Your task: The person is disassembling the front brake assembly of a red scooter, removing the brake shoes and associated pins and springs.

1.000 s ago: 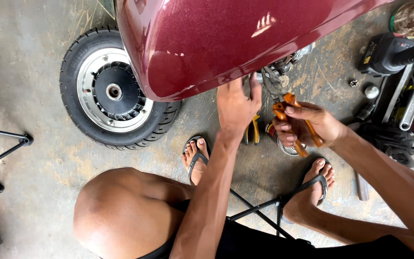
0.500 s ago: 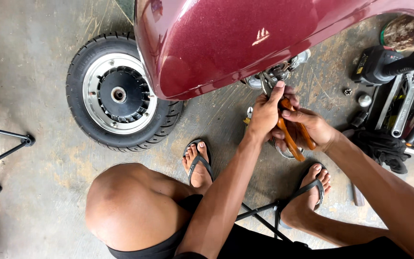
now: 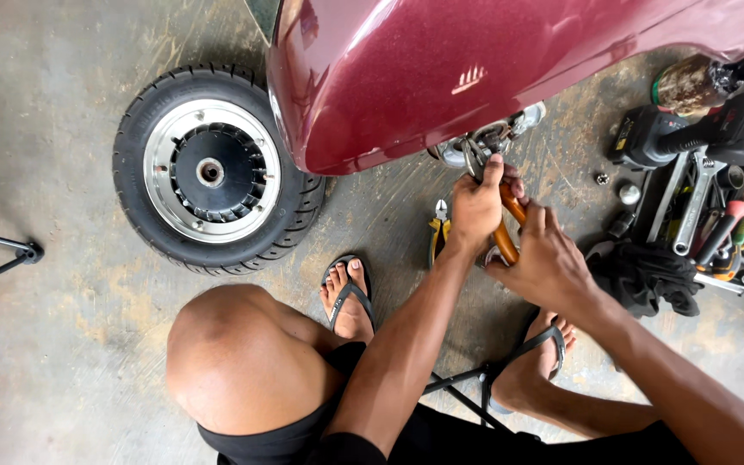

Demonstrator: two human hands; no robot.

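Under the maroon panel (image 3: 492,69), both hands (image 3: 510,232) grip orange-handled pliers (image 3: 508,226), jaws hidden among metal fittings (image 3: 475,151).

Our arms bare, no sleeves; left hand (image 3: 474,209) and right hand (image 3: 548,263) ungloved, no rings. Below hands: black shorts, black thong sandals (image 3: 348,297) on our feet.
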